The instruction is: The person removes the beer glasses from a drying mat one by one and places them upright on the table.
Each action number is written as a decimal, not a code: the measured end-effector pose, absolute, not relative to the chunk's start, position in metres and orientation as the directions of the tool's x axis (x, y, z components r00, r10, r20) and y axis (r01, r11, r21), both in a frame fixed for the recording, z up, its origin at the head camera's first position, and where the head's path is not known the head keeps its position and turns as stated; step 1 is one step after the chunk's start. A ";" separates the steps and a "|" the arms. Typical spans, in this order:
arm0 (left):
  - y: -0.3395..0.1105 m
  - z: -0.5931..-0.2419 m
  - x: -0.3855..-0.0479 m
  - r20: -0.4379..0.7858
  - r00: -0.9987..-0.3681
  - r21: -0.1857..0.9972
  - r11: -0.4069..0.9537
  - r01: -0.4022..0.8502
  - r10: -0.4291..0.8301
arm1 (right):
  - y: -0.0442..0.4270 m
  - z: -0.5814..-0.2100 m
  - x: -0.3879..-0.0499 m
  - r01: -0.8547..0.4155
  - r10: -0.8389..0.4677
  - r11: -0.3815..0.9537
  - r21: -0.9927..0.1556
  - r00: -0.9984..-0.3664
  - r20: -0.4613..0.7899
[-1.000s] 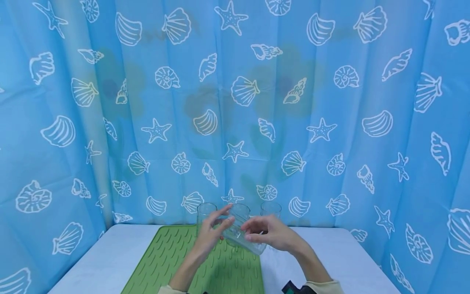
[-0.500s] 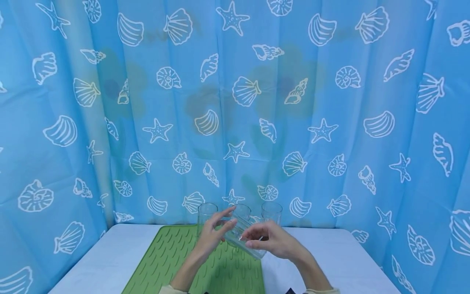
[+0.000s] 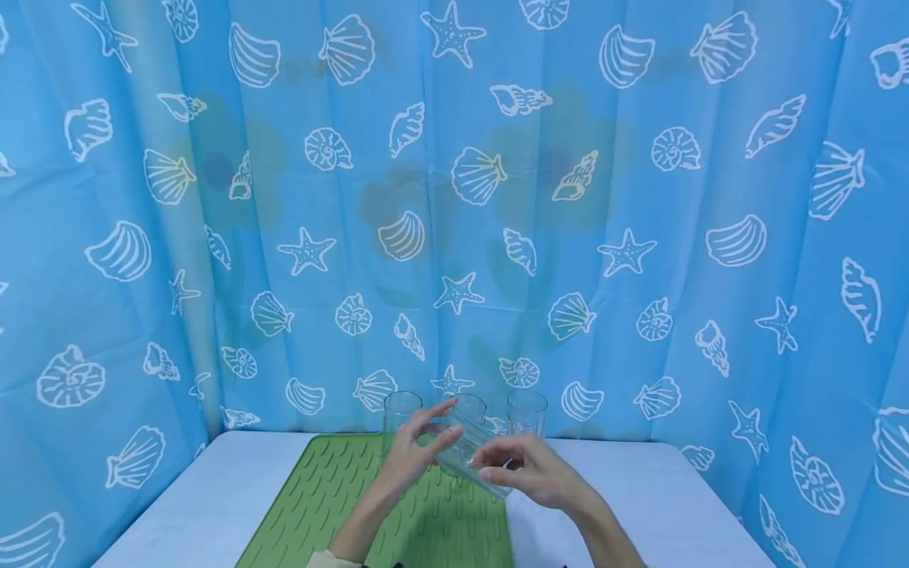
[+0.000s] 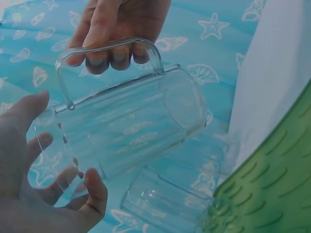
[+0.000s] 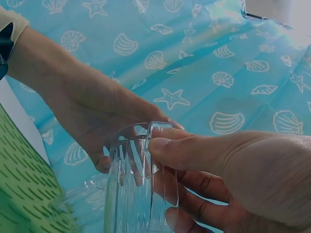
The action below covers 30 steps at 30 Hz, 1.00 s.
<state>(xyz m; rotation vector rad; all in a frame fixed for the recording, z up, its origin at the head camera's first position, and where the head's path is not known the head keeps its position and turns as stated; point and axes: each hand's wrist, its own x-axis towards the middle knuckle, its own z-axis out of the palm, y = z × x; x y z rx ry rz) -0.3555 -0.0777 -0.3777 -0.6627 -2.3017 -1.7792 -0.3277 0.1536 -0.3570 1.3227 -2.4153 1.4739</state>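
Note:
A clear glass mug with a long handle is held tilted in the air above the green mat. In the left wrist view, the mug lies nearly sideways, its mouth toward my left hand. My left hand has its thumb and fingers curled round the mouth end. My right hand grips the handle, fingers through the loop and thumb on top, as the right wrist view shows for the right hand. Small dark red spots mark the glass near the rim.
Three clear glasses stand at the back: a left glass, a middle glass partly hidden by the hands, and a right glass. The mat lies on a white table. A blue shell-print curtain closes off the back and sides.
My right hand has sunk slightly, and the mug has tilted a little further with its base end lower. My left hand stays nearly in place. The standing glasses have not moved.

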 end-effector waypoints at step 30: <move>-0.090 -0.375 -0.355 0.365 -0.857 0.873 0.185 0.450 0.364 | 0.194 -0.357 -0.336 -0.644 -0.406 0.227 -0.731 -0.745 0.530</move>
